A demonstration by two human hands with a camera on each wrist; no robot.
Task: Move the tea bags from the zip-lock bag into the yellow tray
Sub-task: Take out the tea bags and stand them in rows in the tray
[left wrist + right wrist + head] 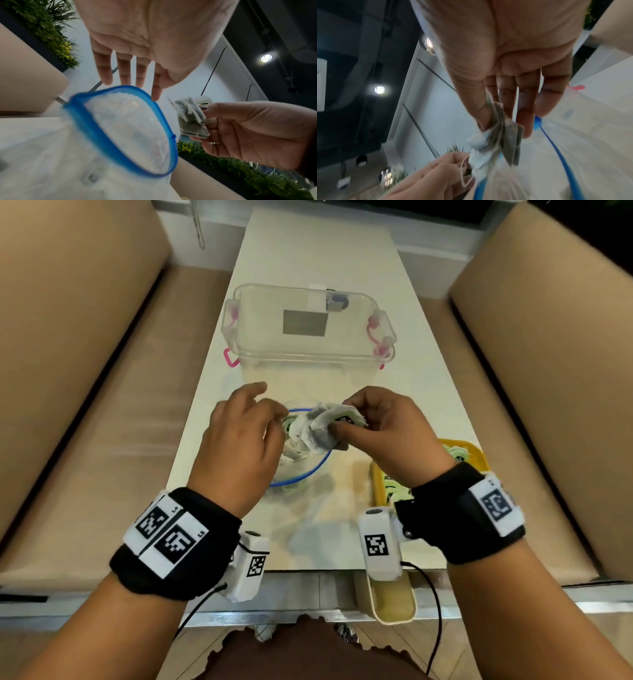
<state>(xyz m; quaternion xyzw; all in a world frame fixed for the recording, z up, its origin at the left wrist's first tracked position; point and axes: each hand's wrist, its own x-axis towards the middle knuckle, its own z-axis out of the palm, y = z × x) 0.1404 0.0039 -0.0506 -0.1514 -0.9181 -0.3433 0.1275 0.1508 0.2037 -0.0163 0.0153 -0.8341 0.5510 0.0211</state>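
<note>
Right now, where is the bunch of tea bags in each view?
Head: centre, bunch of tea bags pinched by right hand.
Left wrist: right of centre, beside the bag mouth.
Right wrist: lower centre, under the fingers.
Shared landmark: zip-lock bag's blue rim.

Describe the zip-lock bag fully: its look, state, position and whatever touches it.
The zip-lock bag is clear, crinkly plastic with a blue zip rim, standing on the white table with its mouth open wide. A few tea bags show inside. The left hand hovers at its rim; contact is unclear. The right hand lifts a bunch just above it.
</note>
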